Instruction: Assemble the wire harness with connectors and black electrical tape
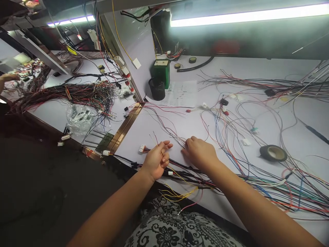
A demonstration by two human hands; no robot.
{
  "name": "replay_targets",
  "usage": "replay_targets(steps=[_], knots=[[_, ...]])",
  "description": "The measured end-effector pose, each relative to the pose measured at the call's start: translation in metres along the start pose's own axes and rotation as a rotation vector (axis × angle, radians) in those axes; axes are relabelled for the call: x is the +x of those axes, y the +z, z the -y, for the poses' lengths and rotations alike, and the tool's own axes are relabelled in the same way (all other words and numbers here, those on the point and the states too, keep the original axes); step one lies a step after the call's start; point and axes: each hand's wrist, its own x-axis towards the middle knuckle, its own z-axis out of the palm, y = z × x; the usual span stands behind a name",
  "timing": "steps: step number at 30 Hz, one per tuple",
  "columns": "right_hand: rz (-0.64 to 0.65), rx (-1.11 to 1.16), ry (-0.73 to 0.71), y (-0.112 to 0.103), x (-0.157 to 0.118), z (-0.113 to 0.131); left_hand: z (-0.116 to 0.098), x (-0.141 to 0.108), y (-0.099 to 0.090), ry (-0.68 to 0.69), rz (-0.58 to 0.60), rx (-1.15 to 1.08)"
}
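My left hand (157,159) is closed, palm partly up, with a couple of thin wires (155,137) pinched in it, their bare metal ends sticking up past the thumb. Right beside it, a white connector (142,148) with several wires pokes out to the left. My right hand (200,151) is closed over thin wires (180,138) near the table surface; its fingertips are partly hidden. Below both hands runs a dark wire bundle (185,168) with a small white connector (171,173). Loose yellow wires (177,196) hang at the table's front edge.
A roll of black tape (272,153) lies at right among many loose wires. Toward the back stand a black cup (156,89) and a green box (162,70) next to a printed sheet (183,93). To the left, a wire heap (77,94) fills another bench, where a person's hand (9,78) shows.
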Motion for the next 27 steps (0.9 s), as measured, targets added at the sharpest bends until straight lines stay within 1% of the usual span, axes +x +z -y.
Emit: replay_targets(steps=[4,9,12,14,16,18,20,23,25,27], knots=[[0.063,0.042,0.004,0.005,0.001,-0.001,0.004,0.000,0.000,-0.030,0.026,-0.010],[0.069,0.125,-0.045,0.008,-0.009,0.000,0.005,0.001,-0.001,-0.073,0.032,-0.067],[0.068,0.192,-0.110,0.008,-0.017,-0.001,0.005,0.004,0.002,-0.117,0.087,-0.079],[0.078,0.220,-0.160,0.008,-0.020,-0.003,0.004,0.008,0.005,-0.099,0.103,-0.070],[0.093,0.224,-0.199,0.010,-0.020,-0.007,-0.003,0.013,0.008,-0.009,0.063,-0.067],[0.104,0.210,-0.220,0.012,-0.018,-0.011,-0.018,0.017,0.009,0.113,0.014,-0.071],[0.107,0.197,-0.228,0.014,-0.017,-0.015,-0.045,0.020,0.007,0.223,-0.009,-0.075],[0.102,0.190,-0.231,0.016,-0.016,-0.018,-0.101,0.019,-0.002,0.370,-0.038,-0.089],[0.099,0.194,-0.234,0.018,-0.017,-0.018,-0.141,0.014,-0.010,0.437,-0.044,-0.124],[0.097,0.201,-0.235,0.018,-0.018,-0.017,-0.172,0.009,-0.019,0.502,-0.030,-0.147]])
